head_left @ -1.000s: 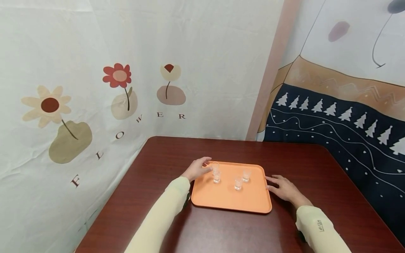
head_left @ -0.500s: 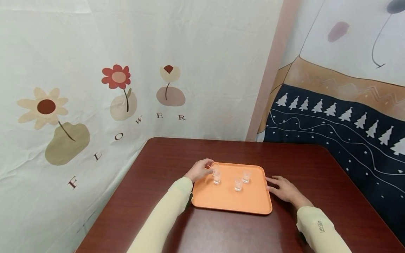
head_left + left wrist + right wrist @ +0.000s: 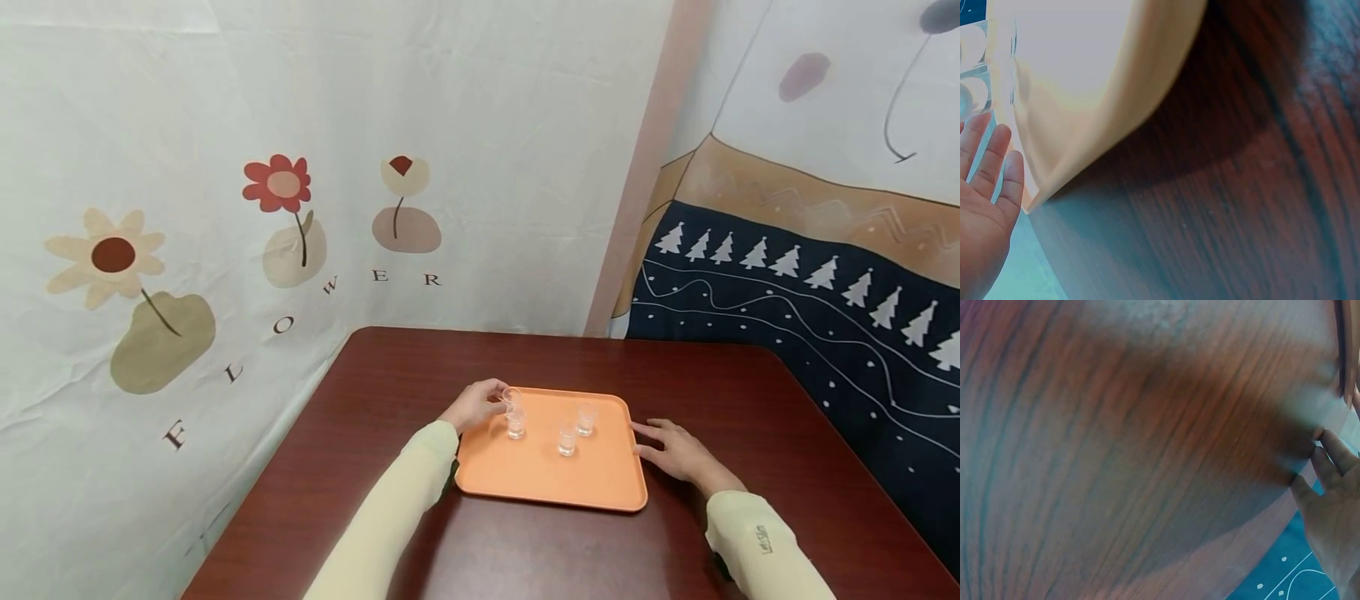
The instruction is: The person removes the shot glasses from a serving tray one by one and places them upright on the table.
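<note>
An orange tray (image 3: 551, 479) lies on the table with several small clear shot glasses on it. My left hand (image 3: 474, 405) pinches the far-left shot glass (image 3: 512, 395) between thumb and fingers at the tray's back left corner. Just in front of it stands another shot glass (image 3: 516, 427). Two more, a nearer glass (image 3: 566, 442) and a farther glass (image 3: 586, 421), stand upright right of the middle. In the left wrist view the fingers of my left hand (image 3: 985, 200) reach up to the glasses. My right hand (image 3: 678, 450) lies relaxed beside the tray, fingertips at its right rim.
The dark red-brown wooden table (image 3: 525, 550) extends around the tray on all sides. Behind it hangs a pale cloth (image 3: 510, 167) printed with flowers. A dark blue cloth with white trees (image 3: 795, 308) borders the right side.
My left hand has moved slightly right, and its thumb and fingers have closed on the far-left shot glass. The right hand keeps its place at the tray's rim.
</note>
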